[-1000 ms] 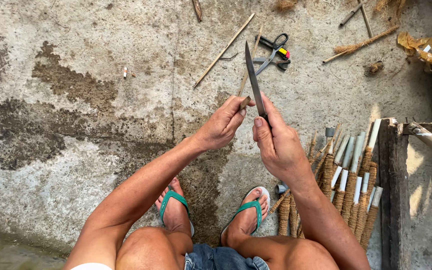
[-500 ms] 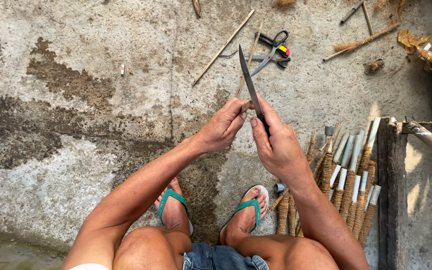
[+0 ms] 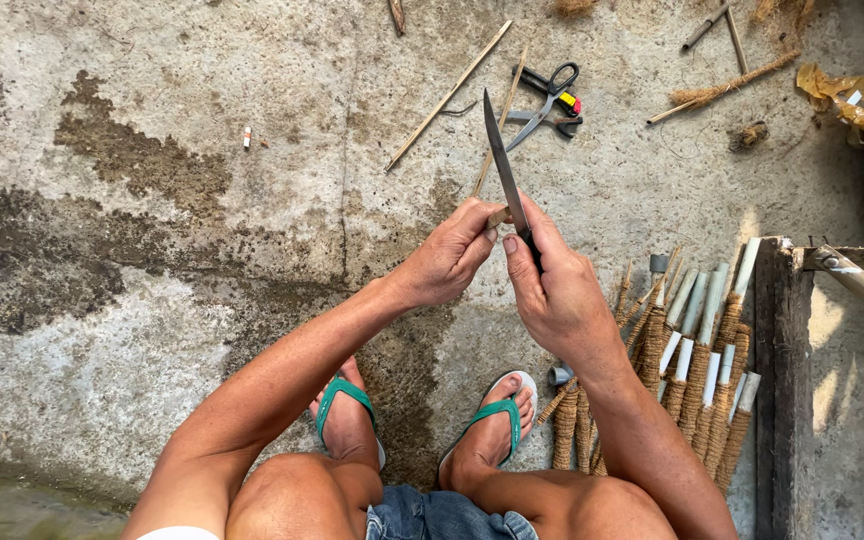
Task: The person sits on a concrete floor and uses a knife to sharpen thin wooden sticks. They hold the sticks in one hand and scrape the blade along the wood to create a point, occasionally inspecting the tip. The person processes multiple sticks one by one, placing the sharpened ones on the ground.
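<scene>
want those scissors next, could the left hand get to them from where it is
Probably, with a forward stretch. The scissors lie on bare concrete beyond the hands, nothing across them. But the left hand now pinches a small stick piece against the knife.

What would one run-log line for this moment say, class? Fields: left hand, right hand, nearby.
left hand: pinches thin stick | right hand: grips knife, blade against stick | nearby: scissors, wrapped pipe bundle

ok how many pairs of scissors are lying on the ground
1: the scissors lie on the concrete floor beyond the knife tip, beside a thin stick. Others may be hidden.
</scene>
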